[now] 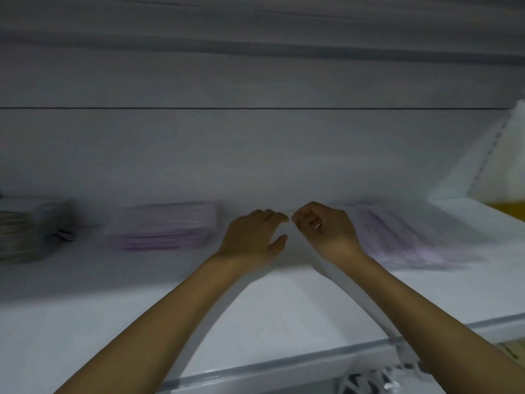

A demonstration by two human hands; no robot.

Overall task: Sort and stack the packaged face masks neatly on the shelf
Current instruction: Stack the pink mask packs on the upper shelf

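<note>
The whole view is blurred by motion. A stack of purple packaged masks lies on the white shelf, left of my hands. More purple packs lie spread out flat to the right. A grey and beige stack sits at the far left. My left hand hovers over the bare middle of the shelf with fingers loosely curved and thumb apart, holding nothing. My right hand, wearing a ring, is close beside it with fingers curled; I see nothing in it.
The shelf's back wall stands just behind my hands. A slotted upright and side bracket close off the right end, with something yellow beyond. The front rail runs below my forearms, with dark patterned items underneath.
</note>
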